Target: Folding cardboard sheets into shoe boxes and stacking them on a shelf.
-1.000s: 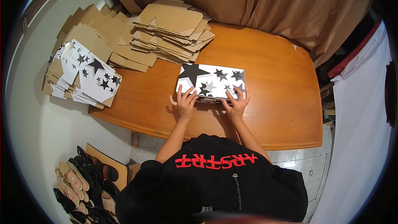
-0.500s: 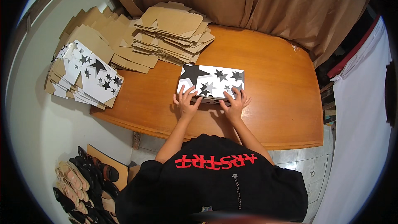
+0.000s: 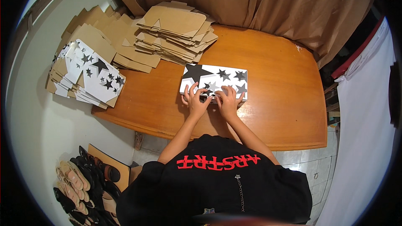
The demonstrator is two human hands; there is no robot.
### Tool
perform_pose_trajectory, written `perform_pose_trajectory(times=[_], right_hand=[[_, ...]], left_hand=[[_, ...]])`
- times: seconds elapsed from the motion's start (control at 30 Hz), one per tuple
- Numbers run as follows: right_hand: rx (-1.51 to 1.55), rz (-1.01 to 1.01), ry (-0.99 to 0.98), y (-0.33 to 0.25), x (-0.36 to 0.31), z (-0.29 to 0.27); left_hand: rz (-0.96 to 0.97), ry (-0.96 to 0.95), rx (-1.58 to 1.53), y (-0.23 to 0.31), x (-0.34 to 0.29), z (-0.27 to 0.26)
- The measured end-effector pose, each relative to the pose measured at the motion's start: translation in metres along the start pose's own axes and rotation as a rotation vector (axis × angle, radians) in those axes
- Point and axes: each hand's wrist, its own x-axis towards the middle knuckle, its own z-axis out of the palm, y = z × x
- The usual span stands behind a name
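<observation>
A closed cardboard box (image 3: 222,74), white with black and grey stars, lies on the wooden table in front of me. My left hand (image 3: 196,101) is at the left part of its near edge, fingers bent over the lid and thumb down at the front side. Right of it, my right hand (image 3: 227,103) grips the same edge near the middle, fingertips on the lid. The two thumbs come close together by a small dark notch at the front. My hands cover much of the box's near side.
Stacked flat brown cardboard (image 3: 171,25) fills the back left of the table (image 3: 276,88). Star-printed flat cartons (image 3: 98,73) lie at the left edge. Shoes and sandals (image 3: 79,180) are piled at lower left. A brown curtain (image 3: 293,8) hangs behind, a white cloth (image 3: 364,100) at right.
Both hands have moved inward along the box's near edge, the right one further left, so the thumbs are closer together. The box has hardly moved.
</observation>
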Motion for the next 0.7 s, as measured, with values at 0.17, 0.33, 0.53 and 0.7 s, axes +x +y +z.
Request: perform_pose_trajectory(times=[0.17,0.33,0.53,0.7], right_hand=[[-0.099,-0.159,0.088,0.009,0.001,0.011],[-0.17,-0.306,0.173,0.02,0.003,0.018],[-0.21,-0.369,0.193,0.024,-0.002,0.024],[-0.236,-0.388,0.168,0.027,0.003,0.02]], left_hand=[[-0.014,-0.016,0.019,0.007,0.004,-0.003],[0.06,-0.004,0.062,0.006,0.001,-0.002],[0.113,0.02,0.05,0.004,-0.003,-0.001],[0.188,0.089,0.096,0.003,-0.004,0.008]])
